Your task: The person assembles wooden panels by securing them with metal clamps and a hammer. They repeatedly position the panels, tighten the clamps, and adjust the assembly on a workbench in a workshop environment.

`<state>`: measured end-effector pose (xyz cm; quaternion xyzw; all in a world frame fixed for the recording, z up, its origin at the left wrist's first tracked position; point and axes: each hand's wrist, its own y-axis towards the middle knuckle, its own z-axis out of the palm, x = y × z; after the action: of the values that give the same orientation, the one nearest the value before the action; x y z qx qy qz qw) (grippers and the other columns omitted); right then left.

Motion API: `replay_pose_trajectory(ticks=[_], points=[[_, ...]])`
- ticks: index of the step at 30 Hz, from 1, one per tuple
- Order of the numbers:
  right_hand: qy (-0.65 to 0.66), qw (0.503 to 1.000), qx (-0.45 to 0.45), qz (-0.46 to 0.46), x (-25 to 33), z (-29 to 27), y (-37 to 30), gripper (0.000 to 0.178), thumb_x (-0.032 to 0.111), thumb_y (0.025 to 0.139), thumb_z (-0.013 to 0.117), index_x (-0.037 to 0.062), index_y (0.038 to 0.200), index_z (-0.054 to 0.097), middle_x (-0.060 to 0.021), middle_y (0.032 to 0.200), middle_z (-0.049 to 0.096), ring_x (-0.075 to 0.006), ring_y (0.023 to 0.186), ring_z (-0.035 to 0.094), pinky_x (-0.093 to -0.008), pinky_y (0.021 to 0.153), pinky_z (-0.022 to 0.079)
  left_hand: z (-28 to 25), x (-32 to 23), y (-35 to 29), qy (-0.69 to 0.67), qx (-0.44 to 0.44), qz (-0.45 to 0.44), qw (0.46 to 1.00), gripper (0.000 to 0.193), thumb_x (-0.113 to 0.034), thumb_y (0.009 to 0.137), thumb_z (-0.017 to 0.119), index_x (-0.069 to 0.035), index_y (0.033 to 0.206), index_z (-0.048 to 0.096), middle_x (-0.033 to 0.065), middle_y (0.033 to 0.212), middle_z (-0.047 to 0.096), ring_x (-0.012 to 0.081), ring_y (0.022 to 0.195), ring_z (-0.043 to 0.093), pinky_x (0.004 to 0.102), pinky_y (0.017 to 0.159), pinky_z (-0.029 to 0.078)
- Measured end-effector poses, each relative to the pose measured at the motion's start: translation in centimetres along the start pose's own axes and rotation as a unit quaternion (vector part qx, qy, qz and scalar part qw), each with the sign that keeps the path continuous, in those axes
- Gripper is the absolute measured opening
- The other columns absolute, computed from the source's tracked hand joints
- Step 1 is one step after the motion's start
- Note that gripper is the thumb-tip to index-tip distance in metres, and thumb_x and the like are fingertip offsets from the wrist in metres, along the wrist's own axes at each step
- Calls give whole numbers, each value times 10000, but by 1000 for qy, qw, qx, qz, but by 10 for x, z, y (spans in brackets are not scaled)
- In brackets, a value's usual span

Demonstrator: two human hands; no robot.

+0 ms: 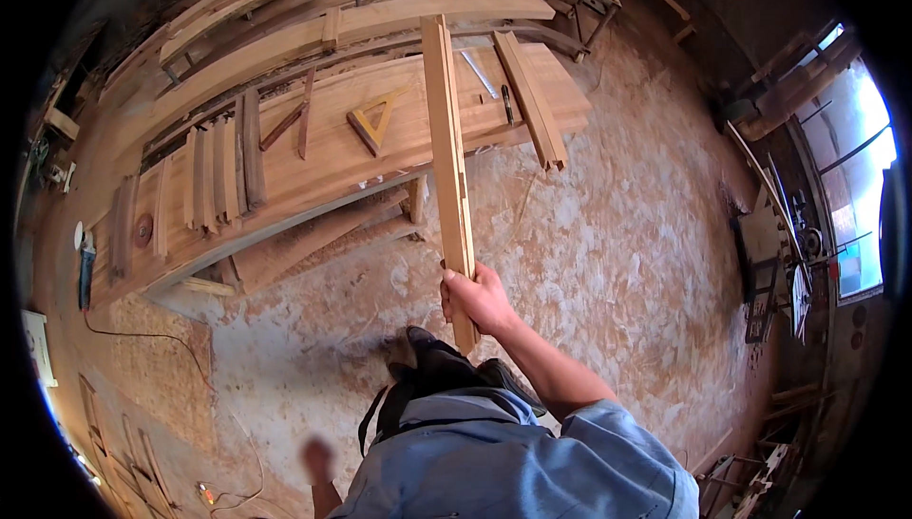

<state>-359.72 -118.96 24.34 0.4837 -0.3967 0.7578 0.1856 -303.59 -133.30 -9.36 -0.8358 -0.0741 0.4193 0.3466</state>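
My right hand (480,299) is closed round the near part of a long grooved wooden rail (443,130). The rail points away from me, and its far part overlaps the workbench (328,120) in the picture. At the lower left, my left hand (318,457) hangs beside my body, too blurred for its fingers to show. A second grooved wooden piece (532,101) lies across the bench's right part. Near it are a metal ruler (478,74) and a dark pen-like tool (507,104). A yellow-and-brown triangular square (377,122) rests further left.
Several short wooden strips (217,172) lie on the bench's left part. At its near left corner is an angle grinder (86,267), its cord (157,334) trailing over the floor. Long planks (356,23) stand behind. Machinery and scrap (774,263) line the right wall below a window (855,177).
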Motion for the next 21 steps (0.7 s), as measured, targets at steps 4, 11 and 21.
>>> replay_pose_trajectory(ticks=[4, 11, 21], points=[[72, 995, 69, 13, -2, 4, -9, 246, 242, 914, 555, 1, 928, 512, -58, 702, 550, -164, 538, 563, -308, 510, 484, -1, 5, 0, -23, 1, -7, 1000, 134, -202, 761, 552, -128, 669, 488, 63, 632, 456, 229, 636, 502, 399, 607, 410], [-8, 999, 31, 0, -10, 10, -22, 266, 242, 903, 578, -10, 965, 518, -59, 721, 546, -165, 555, 567, -303, 520, 485, 17, -87, -61, -146, -16, -123, 981, 95, -130, 821, 515, -66, 750, 520, 31, 643, 491, 126, 487, 502, 255, 382, 370], [-60, 994, 95, 16, -9, 21, -11, 281, 253, 870, 616, -4, 955, 541, -34, 717, 569, -127, 598, 568, -290, 540, 495, 60, -272, -89, -45, 44, 49, 997, 353, -166, 905, 541, 23, 1204, 540, 101, 1049, 632, 177, 884, 616, 307, 707, 501]])
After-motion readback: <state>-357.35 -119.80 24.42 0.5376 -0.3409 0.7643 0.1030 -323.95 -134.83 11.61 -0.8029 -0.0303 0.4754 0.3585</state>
